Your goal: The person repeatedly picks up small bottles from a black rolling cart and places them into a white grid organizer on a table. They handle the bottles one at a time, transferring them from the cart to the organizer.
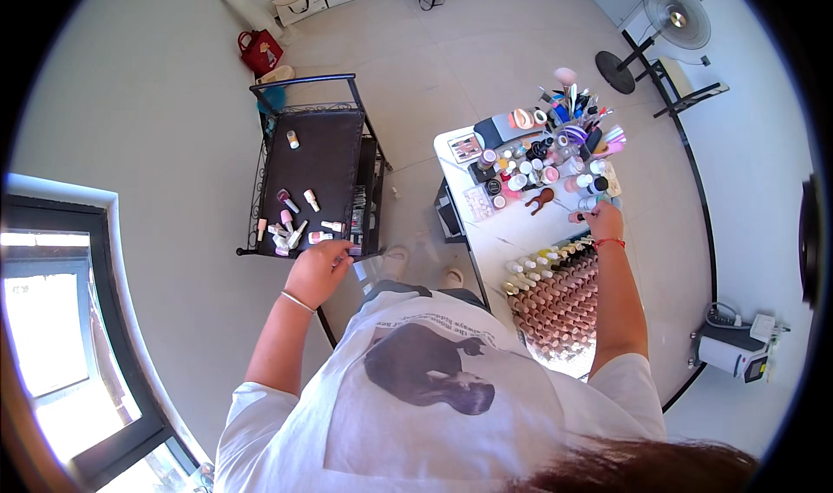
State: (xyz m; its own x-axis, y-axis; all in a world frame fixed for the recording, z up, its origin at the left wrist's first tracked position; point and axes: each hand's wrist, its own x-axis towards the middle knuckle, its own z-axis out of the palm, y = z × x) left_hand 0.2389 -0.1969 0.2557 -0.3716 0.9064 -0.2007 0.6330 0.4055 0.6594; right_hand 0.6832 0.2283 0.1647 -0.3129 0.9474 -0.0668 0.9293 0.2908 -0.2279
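My right hand (605,222) is over the white table (555,233), its fingers pinched on a small pinkish nail polish bottle (575,218). Just beyond it stand a pale blue-labelled jar (590,203) and a brown figure-shaped piece (540,200). On my left, my left hand (319,266) rests at the near edge of the black cart (321,163), fingers stretched toward its corner and apart from the thumb. Beside those fingers lies a white-and-pink polish bottle (320,238). Several more polish bottles (286,233) lie or stand on the cart's top.
Many rows of polish bottles (555,298) fill the table's near part. Jars (521,180) and a brush holder (577,115) crowd its far part. A standing fan (677,17) is at the far right; a grey-white device (733,350) sits lower right. A window (65,319) is at left.
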